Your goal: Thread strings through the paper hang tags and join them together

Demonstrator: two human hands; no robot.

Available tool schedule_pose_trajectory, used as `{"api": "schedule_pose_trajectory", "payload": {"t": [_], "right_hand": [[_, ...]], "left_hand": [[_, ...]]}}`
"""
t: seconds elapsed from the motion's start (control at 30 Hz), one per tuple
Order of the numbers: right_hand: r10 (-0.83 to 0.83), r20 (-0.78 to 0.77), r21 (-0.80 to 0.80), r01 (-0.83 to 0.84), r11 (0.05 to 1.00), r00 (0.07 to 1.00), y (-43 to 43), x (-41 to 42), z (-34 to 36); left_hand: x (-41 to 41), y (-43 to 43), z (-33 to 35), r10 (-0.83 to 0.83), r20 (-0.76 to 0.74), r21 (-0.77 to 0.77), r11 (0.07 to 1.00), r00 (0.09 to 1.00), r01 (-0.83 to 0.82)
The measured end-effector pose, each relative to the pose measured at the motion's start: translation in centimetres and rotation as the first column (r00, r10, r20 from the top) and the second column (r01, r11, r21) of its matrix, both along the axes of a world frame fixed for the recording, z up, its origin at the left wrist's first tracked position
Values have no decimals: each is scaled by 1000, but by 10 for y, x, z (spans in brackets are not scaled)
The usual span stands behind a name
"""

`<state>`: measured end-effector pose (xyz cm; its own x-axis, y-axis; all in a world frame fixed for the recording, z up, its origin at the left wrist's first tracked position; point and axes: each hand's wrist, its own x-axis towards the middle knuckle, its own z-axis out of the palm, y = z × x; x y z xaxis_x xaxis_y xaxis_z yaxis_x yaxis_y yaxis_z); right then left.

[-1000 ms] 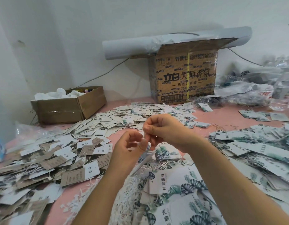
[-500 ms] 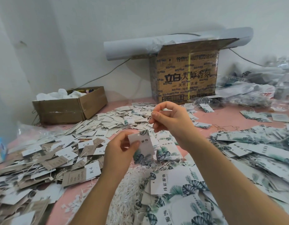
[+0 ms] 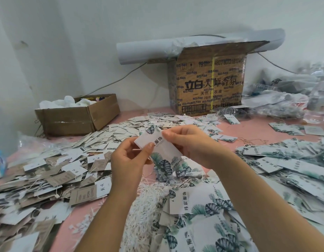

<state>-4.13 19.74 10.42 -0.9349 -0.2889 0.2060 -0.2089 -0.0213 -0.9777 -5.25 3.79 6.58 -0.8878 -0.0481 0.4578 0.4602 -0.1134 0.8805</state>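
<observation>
The leaf-printed tag [image 3: 164, 149] is up over the counter [image 3: 257, 127], pinched at its top between left hand [image 3: 127, 160] and right hand [image 3: 192, 146]. No string is visible there; a slack pinch could drop it into the tag heap [image 3: 203, 206] below.

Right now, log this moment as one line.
left grip: pinches leaf-print tag | right grip: pinches same tag's top edge | string: cannot tell

We record one white, leaf-printed hang tag [image 3: 164, 150] raised and tilted above a heap of like tags [image 3: 203, 211]; white strings [image 3: 145, 206] lie alongside.
</observation>
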Motion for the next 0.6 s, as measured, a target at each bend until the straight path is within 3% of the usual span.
{"api": "schedule_pose_trajectory", "payload": {"t": [0.17,0.27,0.33,0.4,0.5,0.6], "right_hand": [[-174,-24,120,176,977,984,0,-3,-2],[-249,-8,218,244,945,969,7,-2,1],[-223,21,364,200,910,975,14,1,3],[-151,46,595,94,798,987,20,5,5],[-70,126,825,-65,561,989,21,9,4],[-40,159,890,-125,438,987,18,9,1]], "left_hand": [[-1,3,-3,-18,94,11,1000,995,17],[-10,-1,-14,35,121,-186,982,992,-12],[-17,-3,-28,69,107,-510,860,992,-5],[-22,-4,-45,89,100,-744,667,991,15],[-24,-4,-64,129,77,-887,462,989,9],[-23,-4,-70,157,39,-935,354,987,-20]]}}
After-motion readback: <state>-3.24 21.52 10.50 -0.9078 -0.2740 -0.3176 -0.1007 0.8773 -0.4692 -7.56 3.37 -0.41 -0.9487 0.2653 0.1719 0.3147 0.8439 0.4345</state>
